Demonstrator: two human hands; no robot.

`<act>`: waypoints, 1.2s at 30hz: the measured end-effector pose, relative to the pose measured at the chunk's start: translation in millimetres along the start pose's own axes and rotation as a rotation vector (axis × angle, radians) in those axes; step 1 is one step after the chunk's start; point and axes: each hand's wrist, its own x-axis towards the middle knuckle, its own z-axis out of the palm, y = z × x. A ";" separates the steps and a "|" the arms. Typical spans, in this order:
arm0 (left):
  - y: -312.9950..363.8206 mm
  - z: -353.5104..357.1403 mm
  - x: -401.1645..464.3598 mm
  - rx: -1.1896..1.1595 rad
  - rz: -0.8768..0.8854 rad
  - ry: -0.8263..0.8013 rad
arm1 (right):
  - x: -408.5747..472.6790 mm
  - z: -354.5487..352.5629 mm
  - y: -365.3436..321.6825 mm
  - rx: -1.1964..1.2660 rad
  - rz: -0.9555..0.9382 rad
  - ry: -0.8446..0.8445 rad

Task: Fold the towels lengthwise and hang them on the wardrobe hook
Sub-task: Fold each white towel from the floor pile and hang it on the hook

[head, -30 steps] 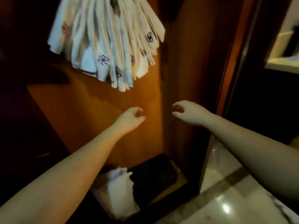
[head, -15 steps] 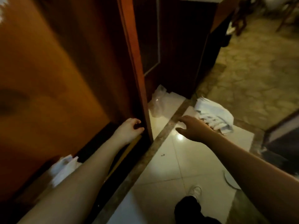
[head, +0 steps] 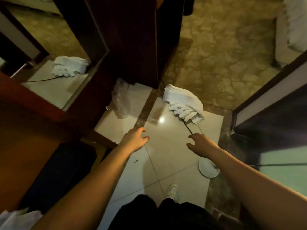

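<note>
Both hands empty, fingers loosely spread: left hand (head: 135,140), right hand (head: 201,143). Towel pile (head: 183,104) judged soft, light, limp; top towel best pinched at corners.

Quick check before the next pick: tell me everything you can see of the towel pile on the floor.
The towel pile is a heap of white cloth, loosely stacked, with many folded edges fanned out on its near side and one larger piece draped over the top. It lies on the glossy pale floor tiles, at the edge of the patterned carpet, beside the dark wardrobe corner. Neither hand touches it; the right hand hovers nearest.
</note>
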 end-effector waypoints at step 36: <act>217.1 220.3 694.7 0.256 0.089 -0.484 | 547.2 25.2 371.7 0.619 0.653 -0.249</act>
